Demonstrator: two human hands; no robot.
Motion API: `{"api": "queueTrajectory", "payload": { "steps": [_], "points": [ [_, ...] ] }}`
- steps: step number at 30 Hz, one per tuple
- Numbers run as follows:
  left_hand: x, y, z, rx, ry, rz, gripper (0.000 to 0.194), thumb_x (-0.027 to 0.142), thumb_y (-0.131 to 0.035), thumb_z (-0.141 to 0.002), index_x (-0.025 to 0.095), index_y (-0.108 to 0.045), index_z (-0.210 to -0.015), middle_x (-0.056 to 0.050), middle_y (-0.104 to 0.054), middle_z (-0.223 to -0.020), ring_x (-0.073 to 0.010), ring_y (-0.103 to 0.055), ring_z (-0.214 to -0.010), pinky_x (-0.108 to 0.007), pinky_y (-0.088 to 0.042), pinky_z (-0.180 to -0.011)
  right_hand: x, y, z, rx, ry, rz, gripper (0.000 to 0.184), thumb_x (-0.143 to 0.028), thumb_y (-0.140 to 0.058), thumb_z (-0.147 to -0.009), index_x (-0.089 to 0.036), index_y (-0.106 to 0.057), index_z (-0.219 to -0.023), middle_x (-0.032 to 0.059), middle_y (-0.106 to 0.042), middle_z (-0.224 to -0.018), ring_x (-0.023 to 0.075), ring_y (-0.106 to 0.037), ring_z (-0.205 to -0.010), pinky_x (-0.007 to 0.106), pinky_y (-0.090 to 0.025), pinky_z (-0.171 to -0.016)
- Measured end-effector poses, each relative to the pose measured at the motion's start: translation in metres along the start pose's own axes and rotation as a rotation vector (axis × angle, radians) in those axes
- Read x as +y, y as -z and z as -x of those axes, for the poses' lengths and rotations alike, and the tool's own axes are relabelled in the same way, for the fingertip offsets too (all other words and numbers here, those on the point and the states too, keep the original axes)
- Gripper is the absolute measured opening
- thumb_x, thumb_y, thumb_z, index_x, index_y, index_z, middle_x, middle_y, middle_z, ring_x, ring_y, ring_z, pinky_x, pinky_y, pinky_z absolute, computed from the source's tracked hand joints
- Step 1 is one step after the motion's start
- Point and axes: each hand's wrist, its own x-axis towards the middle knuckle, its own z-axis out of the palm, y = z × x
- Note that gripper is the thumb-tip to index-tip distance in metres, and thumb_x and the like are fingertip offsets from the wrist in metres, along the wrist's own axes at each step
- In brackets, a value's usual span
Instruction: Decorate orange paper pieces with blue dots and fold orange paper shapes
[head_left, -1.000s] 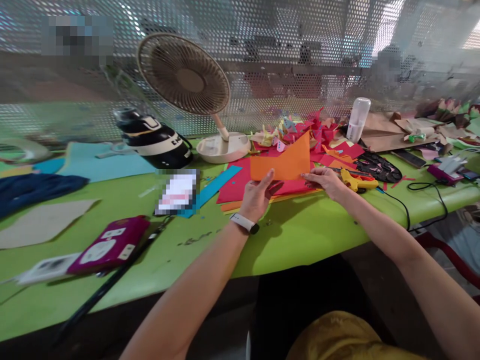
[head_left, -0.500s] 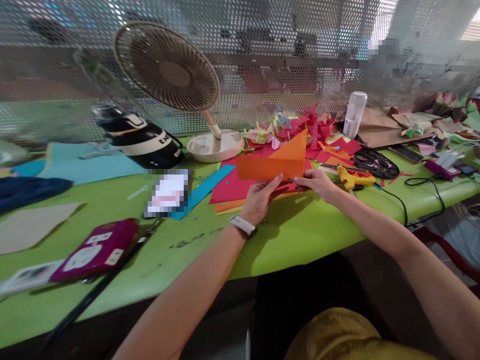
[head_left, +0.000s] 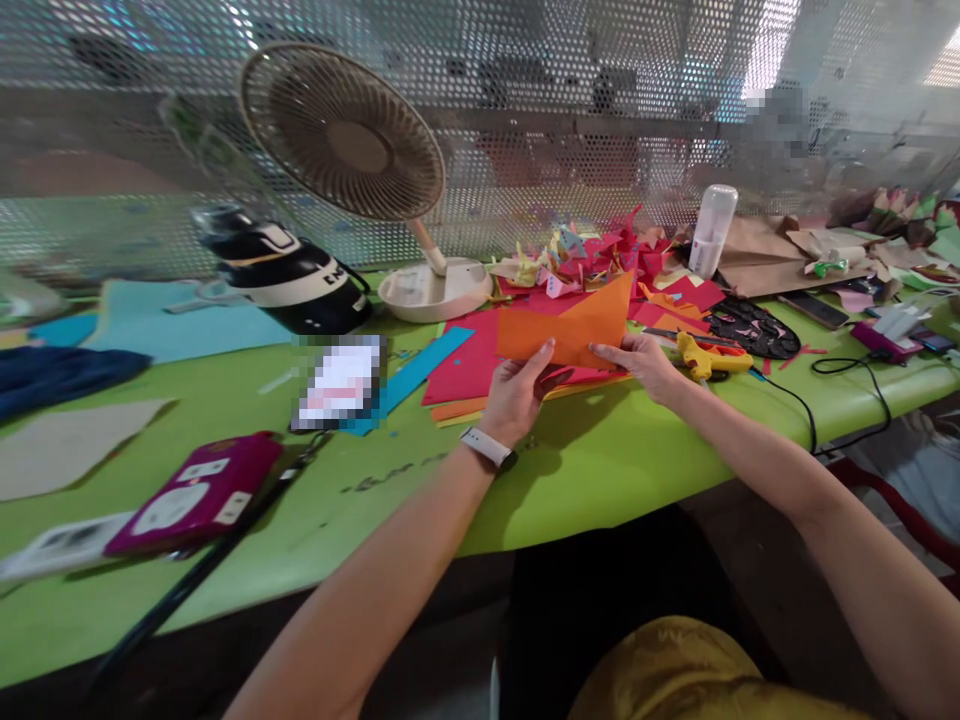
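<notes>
A folded sheet of orange paper is held up between both hands, one corner pointing up at its right end. My left hand, with a white-banded watch on the wrist, grips its lower left edge, thumb in front. My right hand pinches the lower right edge. Underneath and behind lie red sheets, with orange and yellow sheets showing at the front edge. A blue paper strip rests left of the stack. Behind the paper is a heap of small folded paper pieces in pink, red and yellow.
A yellow glue gun with a black cord lies right of my right hand. A fan and a black bottle stand at the back left. A phone and a purple pouch lie on the green table.
Both hands have shifted slightly right with the orange paper. Its raised corner has come down a little and the sheet has turned somewhat.
</notes>
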Motion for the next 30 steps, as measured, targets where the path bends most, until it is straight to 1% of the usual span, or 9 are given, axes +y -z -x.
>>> {"api": "queueTrajectory", "payload": {
  "steps": [3,5,9,13,19,25,30],
  "points": [
    [0.0019,0.0018,-0.0029,0.055,-0.020,0.025,0.040,0.039,-0.096,-0.048,0.019,-0.074,-0.075,-0.001,-0.077,-0.075,-0.0197,-0.075,-0.072,-0.035,-0.063,-0.078,0.0005,0.0009,-0.0007,0.009,-0.002,0.024,0.042,-0.049,-0.090,-0.049,-0.020,-0.075,-0.074,0.0030,-0.078,-0.080,0.0193,-0.072,-0.084,0.032,-0.058,-0.082],
    [0.0036,0.0036,-0.0054,0.084,-0.033,0.040,0.040,0.040,-0.095,-0.049,0.020,-0.073,-0.075,-0.001,-0.077,-0.074,-0.0207,-0.075,-0.075,-0.035,-0.062,-0.079,0.0009,0.0013,-0.0009,0.016,-0.005,0.026,0.041,-0.049,-0.091,-0.048,-0.020,-0.075,-0.073,0.0030,-0.078,-0.079,0.0194,-0.072,-0.084,0.031,-0.058,-0.081],
    [0.0053,0.0050,-0.0080,0.113,-0.044,0.064,0.039,0.039,-0.095,-0.048,0.021,-0.073,-0.074,0.000,-0.076,-0.073,-0.0216,-0.076,-0.078,-0.035,-0.062,-0.080,0.0014,0.0018,-0.0003,0.017,-0.017,-0.009,0.040,-0.046,-0.092,-0.047,-0.020,-0.075,-0.071,0.0016,-0.077,-0.078,0.0168,-0.072,-0.078,0.030,-0.057,-0.082],
    [0.0048,0.0042,-0.0071,0.105,-0.033,0.057,0.038,0.039,-0.096,-0.047,0.020,-0.073,-0.071,-0.001,-0.075,-0.069,-0.0217,-0.076,-0.076,-0.035,-0.062,-0.079,0.0007,0.0013,0.0005,0.017,-0.028,-0.074,0.043,-0.046,-0.092,-0.047,-0.021,-0.077,-0.078,0.0011,-0.078,-0.081,0.0149,-0.071,-0.076,0.028,-0.057,-0.081],
    [0.0048,0.0034,-0.0059,0.105,-0.031,0.042,0.041,0.040,-0.096,-0.044,0.021,-0.073,-0.071,-0.001,-0.076,-0.071,-0.0196,-0.074,-0.067,-0.034,-0.063,-0.074,0.0021,0.0010,0.0003,0.001,-0.018,-0.071,0.042,-0.046,-0.092,-0.047,-0.020,-0.076,-0.076,0.0026,-0.079,-0.085,0.0178,-0.072,-0.083,0.032,-0.056,-0.090],
    [0.0061,0.0035,-0.0050,0.048,-0.046,0.035,0.035,0.037,-0.095,-0.050,0.020,-0.070,-0.068,0.001,-0.073,-0.067,-0.0172,-0.073,-0.069,-0.033,-0.062,-0.076,0.0055,0.0054,-0.0023,0.072,-0.030,-0.051,0.046,-0.049,-0.091,-0.047,-0.020,-0.076,-0.079,0.0040,-0.079,-0.087,0.0180,-0.072,-0.081,0.032,-0.057,-0.084],
    [0.0044,0.0055,-0.0062,0.045,-0.051,0.008,0.036,0.036,-0.094,-0.052,0.019,-0.074,-0.076,0.000,-0.075,-0.076,-0.0162,-0.073,-0.069,-0.035,-0.061,-0.081,0.0034,0.0045,-0.0011,0.071,-0.025,-0.041,0.044,-0.047,-0.091,-0.047,-0.020,-0.076,-0.078,0.0040,-0.079,-0.087,0.0183,-0.072,-0.081,0.031,-0.057,-0.084]
  ]
}}
